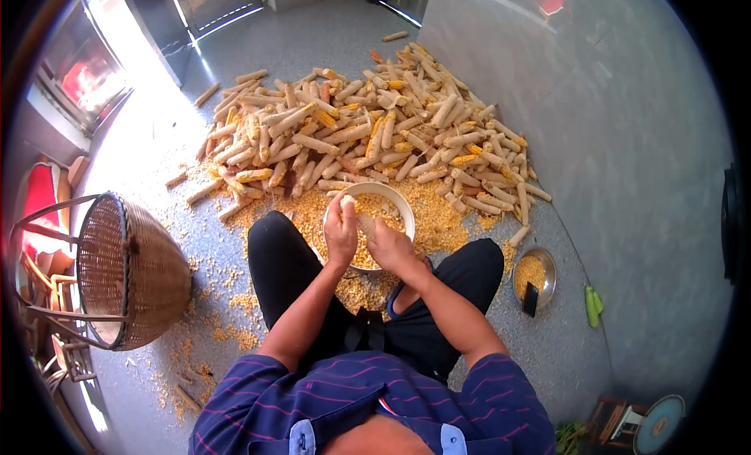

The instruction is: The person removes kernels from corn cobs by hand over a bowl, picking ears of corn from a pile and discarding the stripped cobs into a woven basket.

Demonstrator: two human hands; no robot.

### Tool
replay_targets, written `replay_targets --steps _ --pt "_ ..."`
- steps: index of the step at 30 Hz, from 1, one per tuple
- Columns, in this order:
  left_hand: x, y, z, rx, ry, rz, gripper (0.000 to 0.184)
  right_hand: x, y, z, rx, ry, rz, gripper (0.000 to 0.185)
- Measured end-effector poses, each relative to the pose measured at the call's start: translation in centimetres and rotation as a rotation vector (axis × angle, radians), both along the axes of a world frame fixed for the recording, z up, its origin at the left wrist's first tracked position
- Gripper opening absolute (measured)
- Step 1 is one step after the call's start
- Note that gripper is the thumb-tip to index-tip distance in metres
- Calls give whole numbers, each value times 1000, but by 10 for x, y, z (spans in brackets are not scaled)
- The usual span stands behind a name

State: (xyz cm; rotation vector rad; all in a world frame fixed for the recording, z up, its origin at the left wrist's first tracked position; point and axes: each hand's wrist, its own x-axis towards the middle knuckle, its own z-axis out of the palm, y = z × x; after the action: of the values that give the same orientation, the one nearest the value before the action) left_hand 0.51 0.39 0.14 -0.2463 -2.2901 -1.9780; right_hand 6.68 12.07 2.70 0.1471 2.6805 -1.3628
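Both my hands are above a white-rimmed basin (pixel 408 214) that holds yellow corn kernels (pixel 362 258). My left hand (pixel 339 234) is closed around a pale corn cob (pixel 348 204), whose end sticks up past the fingers. Just to its right, my right hand (pixel 391 248) grips another cob (pixel 365 225), tilted against the first one. The fingers partly hide both cobs. Loose kernels lie on the floor around the basin, between my bent knees.
A large heap of stripped cobs (pixel 313 144) spreads beyond the basin. On the left, a wicker basket (pixel 156 271) lies on its side. To the right are a metal bowl (pixel 551 276) of kernels, a black phone-like object (pixel 530 299) and green pods (pixel 592 306) near the wall.
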Motion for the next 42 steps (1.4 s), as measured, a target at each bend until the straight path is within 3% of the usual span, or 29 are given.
replay_targets --steps 1,2,5,7,9,10,11,13,15,17,19,21,23,26,27,30,31,33,37,39,40,42 --pt "2 3 5 -122 45 41 45 1 -2 -5 617 262 -15 16" --pt "2 6 6 -254 109 111 44 4 -3 -11 637 231 5 15" --pt "-7 3 -5 -363 -99 83 38 7 -15 -22 721 325 3 12" --pt "-8 1 -3 -381 -39 62 36 6 -11 -24 658 234 20 18" --pt "-10 -2 -5 -333 32 -125 33 4 -1 -25 259 128 -29 25" --pt "-9 0 -10 -265 14 -114 32 1 6 -23 45 57 -59 20" --pt "-8 2 -13 -264 12 -117 32 0 13 -21 46 55 -62 20" --pt "-7 5 -17 -49 43 -77 33 0 16 16 -631 -470 -66 22" --pt "-8 7 -31 47 -49 -63 35 -3 13 3 -644 -434 -34 24" --pt "-8 7 -24 144 -211 -81 38 1 3 -8 420 178 -76 20" --pt "-6 11 -9 84 -170 -24 40 1 -2 -3 560 139 -45 16" --pt "-2 10 10 -370 -107 19 39 3 -9 -4 574 173 3 12" --pt "-5 7 4 -312 -195 -42 38 2 -9 -8 503 47 10 19" --pt "-5 7 1 -259 -27 -72 35 -5 7 -30 120 -41 -37 33" --pt "-6 8 3 -233 21 -86 33 -7 11 -24 123 -41 -39 33" --pt "-5 7 -4 -229 23 -91 30 -5 15 13 -320 -300 -33 28" --pt "-6 7 -9 -252 -20 -78 29 -3 16 13 -320 -299 -33 28" --pt "-8 7 -18 -157 -22 -25 29 -3 19 10 -686 -434 -24 24" --pt "-5 8 -12 27 -64 20 30 -6 17 -6 -914 -471 11 23" --pt "-5 6 -8 60 -173 -8 30 -4 4 -10 178 227 -56 24" --pt "-6 7 -10 73 -165 32 30 0 3 -4 427 154 -38 22" --pt "-7 7 -5 -56 -118 41 32 0 -1 -5 486 124 -24 20"
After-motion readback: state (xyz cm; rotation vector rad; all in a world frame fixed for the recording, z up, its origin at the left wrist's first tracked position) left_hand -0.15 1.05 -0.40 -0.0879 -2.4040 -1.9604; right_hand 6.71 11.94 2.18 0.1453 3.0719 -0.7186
